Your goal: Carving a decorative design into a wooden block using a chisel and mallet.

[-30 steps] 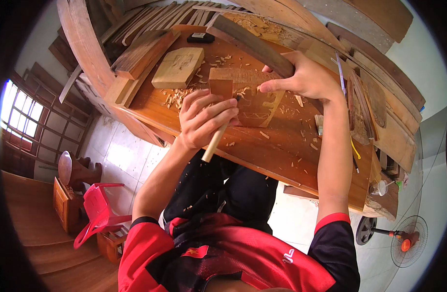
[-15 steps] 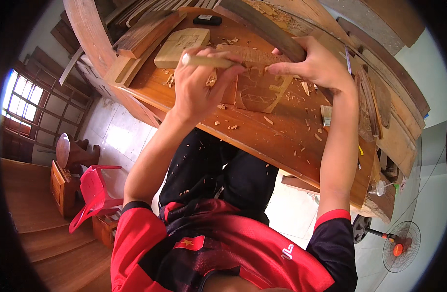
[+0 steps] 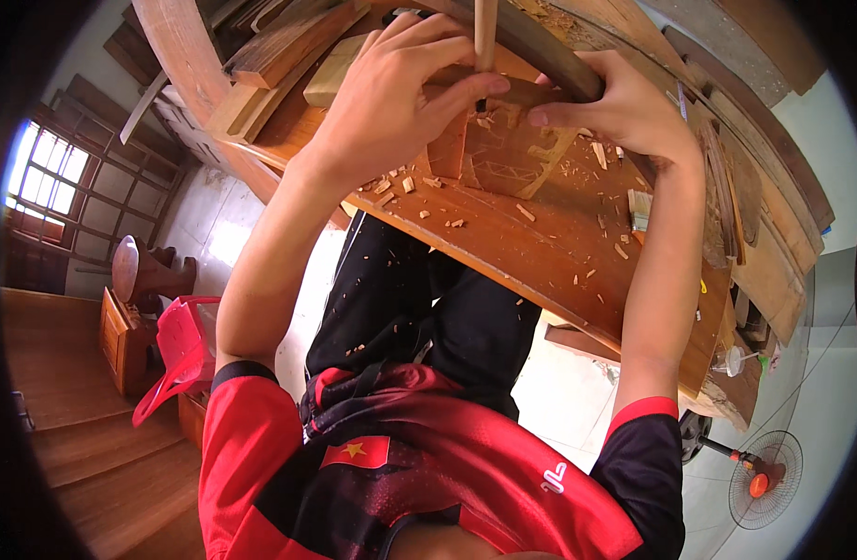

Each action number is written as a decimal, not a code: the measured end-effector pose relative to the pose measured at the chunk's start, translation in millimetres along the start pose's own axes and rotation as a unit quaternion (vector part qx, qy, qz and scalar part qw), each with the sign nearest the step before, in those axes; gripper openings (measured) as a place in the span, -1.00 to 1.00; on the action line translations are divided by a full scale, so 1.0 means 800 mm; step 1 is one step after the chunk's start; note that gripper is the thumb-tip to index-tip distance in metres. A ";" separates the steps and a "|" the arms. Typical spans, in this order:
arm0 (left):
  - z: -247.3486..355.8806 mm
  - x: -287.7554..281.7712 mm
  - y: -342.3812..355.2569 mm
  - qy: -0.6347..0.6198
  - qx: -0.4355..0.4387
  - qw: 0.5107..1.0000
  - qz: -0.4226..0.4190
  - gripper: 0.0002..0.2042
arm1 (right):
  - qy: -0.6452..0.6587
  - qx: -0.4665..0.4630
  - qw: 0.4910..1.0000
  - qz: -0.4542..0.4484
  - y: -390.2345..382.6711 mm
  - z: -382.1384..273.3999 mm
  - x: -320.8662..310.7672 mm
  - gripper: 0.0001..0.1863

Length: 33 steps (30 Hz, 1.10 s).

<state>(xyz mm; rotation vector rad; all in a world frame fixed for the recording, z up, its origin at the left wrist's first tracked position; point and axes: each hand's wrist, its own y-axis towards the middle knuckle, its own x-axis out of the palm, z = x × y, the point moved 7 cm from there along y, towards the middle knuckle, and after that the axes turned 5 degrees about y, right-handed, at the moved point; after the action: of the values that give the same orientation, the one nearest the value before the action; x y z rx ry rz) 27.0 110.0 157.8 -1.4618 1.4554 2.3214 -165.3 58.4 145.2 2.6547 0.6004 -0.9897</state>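
In the head view, my left hand (image 3: pixel 400 98) pinches a pale-handled chisel (image 3: pixel 485 35) at upper centre, long axis nearly upright, dark tip toward the outlined wooden block (image 3: pixel 508 161) just below. My right hand (image 3: pixel 639 110), upper right, grips a dark wooden bar (image 3: pixel 539 49) slanting up-left. Half a second ago the chisel's handle pointed left; now it points up.

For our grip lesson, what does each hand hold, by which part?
The left hand holds a pale-handled tool low on its handle; the right hand, a dark wooden bar by its nearer part.
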 end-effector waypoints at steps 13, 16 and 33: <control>-0.017 0.037 -0.016 -0.181 -0.086 0.979 -0.020 -0.74 | 0.102 -0.154 0.951 0.246 -0.106 -0.057 -0.091 -0.49; -0.021 0.043 -0.021 -0.203 -0.099 0.974 0.002 -0.75 | -0.012 -0.140 0.952 0.273 -0.132 -0.078 -0.086 -0.49; -0.011 0.037 -0.015 -0.165 0.031 0.984 0.065 -0.82 | -0.079 -0.184 0.952 0.230 -0.134 -0.092 -0.073 -0.49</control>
<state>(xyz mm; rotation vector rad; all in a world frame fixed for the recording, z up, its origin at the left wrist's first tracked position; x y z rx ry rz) 21.9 98.3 126.9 -0.9350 1.5475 2.4180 -212.5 163.2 229.5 2.2091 0.0998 -0.8402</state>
